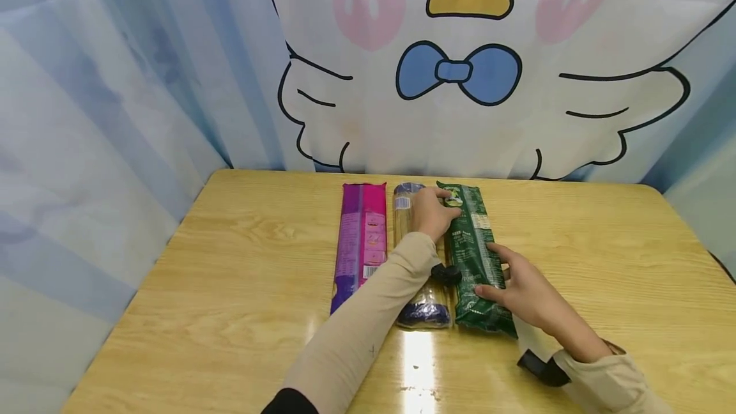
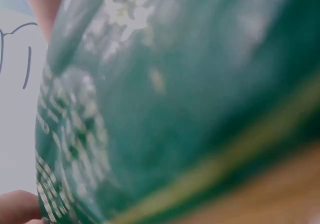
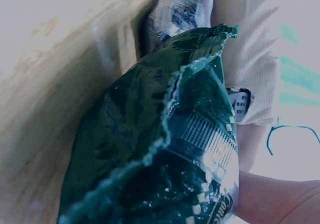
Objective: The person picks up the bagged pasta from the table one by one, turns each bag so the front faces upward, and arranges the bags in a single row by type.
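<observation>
A long green packet (image 1: 473,254) with pale print lies slightly slanted at the right end of a row on the table. My left hand (image 1: 432,211) reaches across the middle packet and grips the green one near its far left edge. On its near right side, my right hand (image 1: 526,289) holds it, thumb on the face and fingers at the edge. The green packet (image 2: 150,104) fills most of the left wrist view, blurred. Its crimped end (image 3: 165,129) shows in the right wrist view. Beside it lies a clear packet with blue ends (image 1: 425,315), partly covered by my left arm.
A purple and pink packet (image 1: 362,235) lies left of the clear one, its near end partly behind my left sleeve (image 1: 356,331). The wooden table (image 1: 247,260) ends at the back against a hanging printed curtain (image 1: 460,133).
</observation>
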`<state>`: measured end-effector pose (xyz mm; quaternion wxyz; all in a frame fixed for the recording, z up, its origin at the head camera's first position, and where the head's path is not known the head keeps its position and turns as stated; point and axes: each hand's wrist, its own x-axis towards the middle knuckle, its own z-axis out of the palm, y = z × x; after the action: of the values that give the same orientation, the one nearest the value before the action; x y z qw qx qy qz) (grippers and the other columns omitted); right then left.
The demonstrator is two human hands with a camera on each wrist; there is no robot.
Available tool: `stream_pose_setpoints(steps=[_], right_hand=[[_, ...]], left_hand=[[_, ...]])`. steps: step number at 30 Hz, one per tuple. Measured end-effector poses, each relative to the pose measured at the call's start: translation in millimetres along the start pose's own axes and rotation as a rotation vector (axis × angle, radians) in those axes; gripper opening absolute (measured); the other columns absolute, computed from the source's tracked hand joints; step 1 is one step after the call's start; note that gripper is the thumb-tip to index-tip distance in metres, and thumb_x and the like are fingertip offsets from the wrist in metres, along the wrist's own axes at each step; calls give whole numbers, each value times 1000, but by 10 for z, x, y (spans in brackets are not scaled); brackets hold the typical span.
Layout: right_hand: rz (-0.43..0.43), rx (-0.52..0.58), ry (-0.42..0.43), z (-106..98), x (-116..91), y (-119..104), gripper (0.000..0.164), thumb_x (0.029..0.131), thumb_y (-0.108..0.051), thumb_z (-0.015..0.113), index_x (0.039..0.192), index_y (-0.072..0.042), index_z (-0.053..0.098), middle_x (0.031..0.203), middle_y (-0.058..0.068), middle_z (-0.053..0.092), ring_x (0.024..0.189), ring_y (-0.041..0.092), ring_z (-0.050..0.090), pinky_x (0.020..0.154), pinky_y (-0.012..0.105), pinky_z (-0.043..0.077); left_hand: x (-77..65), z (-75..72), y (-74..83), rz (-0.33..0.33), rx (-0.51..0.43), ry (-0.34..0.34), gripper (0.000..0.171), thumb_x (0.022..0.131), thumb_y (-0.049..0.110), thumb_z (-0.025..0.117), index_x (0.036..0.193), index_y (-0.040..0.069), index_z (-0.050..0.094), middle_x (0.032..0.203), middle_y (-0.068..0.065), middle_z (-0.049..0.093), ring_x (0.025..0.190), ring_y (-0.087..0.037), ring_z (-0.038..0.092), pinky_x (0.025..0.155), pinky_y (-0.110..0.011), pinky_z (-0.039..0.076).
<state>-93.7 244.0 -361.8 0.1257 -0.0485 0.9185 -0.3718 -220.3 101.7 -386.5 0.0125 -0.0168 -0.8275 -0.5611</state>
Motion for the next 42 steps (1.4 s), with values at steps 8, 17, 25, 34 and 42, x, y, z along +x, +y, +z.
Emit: stream_pose_setpoints(steps=[8,17,25,34,42], right_hand=[[37,99,-12,-60,-20,2,85,91,-15,73,154,7,21,149,40,25,118,50,49,72,41,59],[57,206,10,-132,-38,-40,84,94,-14,69,157,2,16,154,37,18,136,57,31,98,62,49],[25,352,44,-209,-41,-64,81,96,-12,65,158,-1,14,156,38,14,142,56,23,107,66,38],[6,381,49,-296,-55,-98,81,97,-17,66,159,-4,15,158,36,13,143,54,21,107,68,36],[3,341,47,-323,-71,-101,80,97,-20,67,158,-5,19,155,33,25,140,51,33,99,53,52]], left_hand=[[16,-8,-27,4,-44,-2,21,83,8,80,104,6,78,103,-11,73,69,-16,62,56,-23,50],[39,-72,36,36,-85,-75,27,86,15,79,112,9,76,111,-10,74,100,-23,70,71,-26,59],[42,-136,40,80,-242,-175,39,94,20,71,128,4,64,128,-12,65,117,-25,64,90,-26,57],[71,-113,-29,-113,-490,-308,54,96,36,67,141,9,54,126,-11,66,110,-24,66,84,-36,60],[68,-136,13,-242,-624,-306,53,93,26,72,138,6,55,100,-12,74,80,-16,69,60,-23,54]])
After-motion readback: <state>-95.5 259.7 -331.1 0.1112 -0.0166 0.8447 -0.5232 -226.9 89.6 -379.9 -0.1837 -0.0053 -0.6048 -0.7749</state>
